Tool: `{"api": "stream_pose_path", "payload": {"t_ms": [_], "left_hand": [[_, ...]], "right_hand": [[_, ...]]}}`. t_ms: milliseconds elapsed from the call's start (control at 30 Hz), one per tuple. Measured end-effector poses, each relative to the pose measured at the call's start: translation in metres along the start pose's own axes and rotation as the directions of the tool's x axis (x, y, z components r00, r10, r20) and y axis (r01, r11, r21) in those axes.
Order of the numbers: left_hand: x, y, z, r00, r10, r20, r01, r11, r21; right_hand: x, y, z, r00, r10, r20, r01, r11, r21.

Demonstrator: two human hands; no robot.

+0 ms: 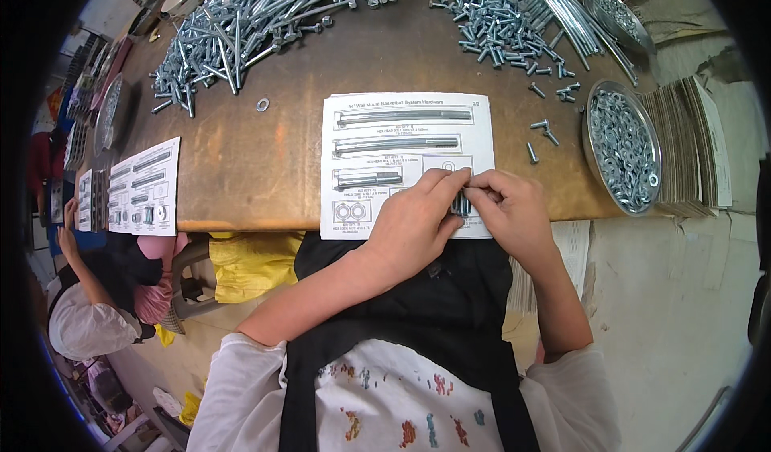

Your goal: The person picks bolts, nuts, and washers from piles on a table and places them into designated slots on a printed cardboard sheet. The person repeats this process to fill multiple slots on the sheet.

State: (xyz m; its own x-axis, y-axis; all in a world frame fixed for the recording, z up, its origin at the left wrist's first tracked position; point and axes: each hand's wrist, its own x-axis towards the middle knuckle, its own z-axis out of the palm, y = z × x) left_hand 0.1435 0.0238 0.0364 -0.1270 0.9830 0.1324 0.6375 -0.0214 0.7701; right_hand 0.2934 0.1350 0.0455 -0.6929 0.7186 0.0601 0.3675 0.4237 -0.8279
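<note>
A white card (405, 108) with outlined boxes lies at the table's near edge. Long silvery hex bolts (405, 118) show in its upper boxes, and two nuts (349, 211) at its lower left. My left hand (418, 215) rests over the card's lower right part, fingers bent together and thumb tucked in. Opposite it, my right hand (510, 211) pinches with thumb and forefinger, the fingertips of both hands almost meeting. Between them a few short metal pieces (460, 204) show, partly hidden by the fingers. What each hand grips is too small to make out.
Heaped long bolts (233, 38) lie far left; short bolts (498, 22) and long rods (570, 18) lie far right. A metal bowl of washers (622, 147) stands right, beside stacked cardboard (683, 139). One washer (263, 105) lies loose. Leftward, another person (96, 315) works near similar cards (144, 187).
</note>
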Motion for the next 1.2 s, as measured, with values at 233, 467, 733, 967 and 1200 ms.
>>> {"api": "stream_pose_path", "payload": {"t_ms": [233,467,733,967,1200], "left_hand": [[0.001,-0.002,0.001,1.000,0.019,0.002,-0.019,1.000,-0.017],[0.001,-0.002,-0.004,0.999,0.035,0.032,-0.035,0.999,-0.023],[0.001,-0.006,0.001,0.996,0.085,-0.003,-0.085,0.996,-0.016],[0.000,-0.002,-0.008,0.997,0.052,0.057,-0.051,0.999,-0.017],[0.031,0.075,-0.100,0.936,0.310,0.166,-0.236,0.904,-0.357]], "right_hand": [[-0.006,0.005,0.004,0.997,0.078,-0.017,-0.075,0.990,0.117],[-0.007,0.005,0.002,0.996,0.092,0.003,-0.092,0.989,0.120],[-0.011,-0.001,0.008,0.988,0.146,-0.049,-0.141,0.985,0.102],[-0.010,-0.003,0.009,0.985,0.159,-0.068,-0.142,0.968,0.208],[0.142,-0.010,-0.026,0.969,-0.196,-0.152,0.162,0.964,-0.210]]}}
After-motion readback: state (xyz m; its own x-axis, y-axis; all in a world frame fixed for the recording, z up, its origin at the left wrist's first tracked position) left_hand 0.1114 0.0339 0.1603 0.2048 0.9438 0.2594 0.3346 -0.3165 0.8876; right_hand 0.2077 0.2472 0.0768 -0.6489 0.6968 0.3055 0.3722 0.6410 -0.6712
